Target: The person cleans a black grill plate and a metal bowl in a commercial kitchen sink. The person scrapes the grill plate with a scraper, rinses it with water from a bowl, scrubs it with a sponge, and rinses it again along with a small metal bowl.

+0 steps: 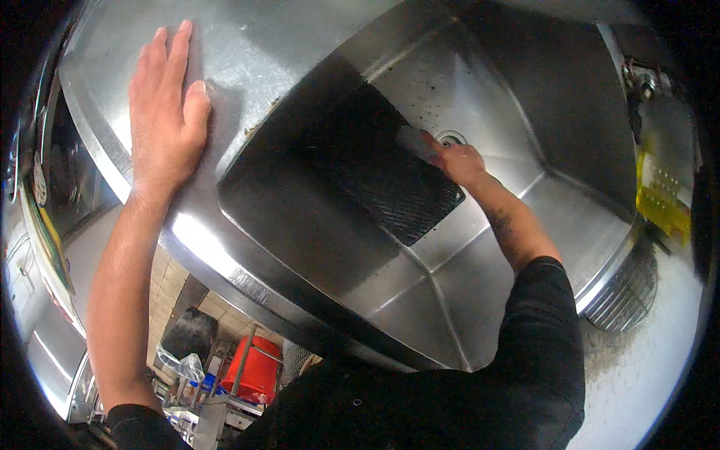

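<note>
My left hand (166, 112) rests palm down, fingers extended, on the stainless steel counter (264, 50) beside the sink. My right hand (458, 162) reaches down into the deep stainless steel sink basin (585, 225) and grips a flat greyish scraper or pad (417, 142); its exact kind is unclear. This thing touches the edge of a large black ribbed sheet or tray (410, 208) lying against the basin's floor and side. Just beyond my right fingers shows the round drain (451, 138). Dark specks dot the basin floor near it.
Below the counter on the left stand a red bucket (253, 368), a black container (188, 337) with clear plastic, and metal racks. A wire basket (624, 289) and a yellow perforated thing (664, 197) are at the right, beyond the sink's rim.
</note>
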The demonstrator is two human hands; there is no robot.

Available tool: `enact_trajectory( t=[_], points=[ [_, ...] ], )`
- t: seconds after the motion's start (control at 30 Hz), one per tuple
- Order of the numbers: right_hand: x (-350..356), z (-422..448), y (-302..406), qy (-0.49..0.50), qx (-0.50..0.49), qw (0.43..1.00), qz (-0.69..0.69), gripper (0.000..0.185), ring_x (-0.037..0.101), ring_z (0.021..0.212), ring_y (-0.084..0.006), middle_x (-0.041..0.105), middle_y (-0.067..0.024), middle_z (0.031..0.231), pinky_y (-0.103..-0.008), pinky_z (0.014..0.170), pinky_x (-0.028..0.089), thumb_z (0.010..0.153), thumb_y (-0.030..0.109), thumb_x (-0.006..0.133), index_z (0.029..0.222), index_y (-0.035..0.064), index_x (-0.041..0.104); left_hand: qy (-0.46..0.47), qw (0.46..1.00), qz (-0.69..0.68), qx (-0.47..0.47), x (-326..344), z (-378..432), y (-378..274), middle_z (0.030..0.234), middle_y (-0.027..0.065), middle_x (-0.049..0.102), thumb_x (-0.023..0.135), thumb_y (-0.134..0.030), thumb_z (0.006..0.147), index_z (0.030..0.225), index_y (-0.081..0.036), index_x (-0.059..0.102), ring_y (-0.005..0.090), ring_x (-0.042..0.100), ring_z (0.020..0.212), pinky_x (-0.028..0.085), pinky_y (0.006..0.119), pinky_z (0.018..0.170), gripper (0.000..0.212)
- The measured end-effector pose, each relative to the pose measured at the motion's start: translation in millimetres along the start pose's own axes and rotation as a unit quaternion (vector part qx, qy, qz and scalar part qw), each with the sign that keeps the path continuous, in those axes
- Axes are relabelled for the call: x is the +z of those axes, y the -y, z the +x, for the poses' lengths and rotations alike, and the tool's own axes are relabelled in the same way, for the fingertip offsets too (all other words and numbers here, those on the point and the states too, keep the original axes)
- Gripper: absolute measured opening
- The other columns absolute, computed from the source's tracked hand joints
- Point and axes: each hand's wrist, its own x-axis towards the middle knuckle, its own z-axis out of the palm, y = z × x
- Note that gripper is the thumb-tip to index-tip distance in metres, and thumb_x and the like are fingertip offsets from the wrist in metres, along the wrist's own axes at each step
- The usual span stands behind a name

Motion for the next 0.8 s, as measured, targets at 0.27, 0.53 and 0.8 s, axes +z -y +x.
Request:
enact_trajectory(
  t=[0.27, 0.53, 0.8],
  points=[
    [39.4, 77.3, 53.2, -0.120, -0.072, 0.990, 0.019, 0.057, 0.071, 0.103, -0.0390, 0.073, -0.0178, 0.114, -0.0517, 0.088, 0.056, 0.101, 0.033, 0.053, 0.155, 0.0395, 0.035, 0.002, 1.000, -0.013, -0.010, 4.5, -0.5, 0.3, 0.157, 0.0261, 0.038, 0.046, -0.026, 0.094, 0.157, -0.015, 0.039, 0.0466, 0.034, 0.146, 0.025, 0.053, 0.121, 0.064],
    [16.5, 80.8, 91.5, -0.092, -0.049, 0.993, -0.049, 0.052, 0.073, 0.096, -0.0370, 0.072, -0.0202, 0.114, -0.0496, 0.079, 0.059, 0.102, 0.028, 0.047, 0.153, 0.0355, 0.038, -0.017, 1.000, -0.009, 0.023, 9.2, 5.7, 2.6, 0.156, 0.0265, 0.040, 0.049, -0.026, 0.094, 0.156, -0.014, 0.041, 0.0473, 0.037, 0.144, 0.027, 0.053, 0.120, 0.063],
    [4.5, -17.7, -2.6, 0.000, -0.017, 0.994, -0.109, 0.063, 0.074, 0.085, -0.0355, 0.074, -0.0186, 0.098, -0.0482, 0.070, 0.060, 0.098, 0.018, 0.048, 0.158, 0.0285, 0.034, 0.000, 0.999, -0.028, 0.020, 5.9, 4.6, -3.3, 0.159, 0.0255, 0.037, 0.043, -0.030, 0.097, 0.158, -0.015, 0.039, 0.0440, 0.032, 0.149, 0.023, 0.051, 0.123, 0.064]
  ],
)
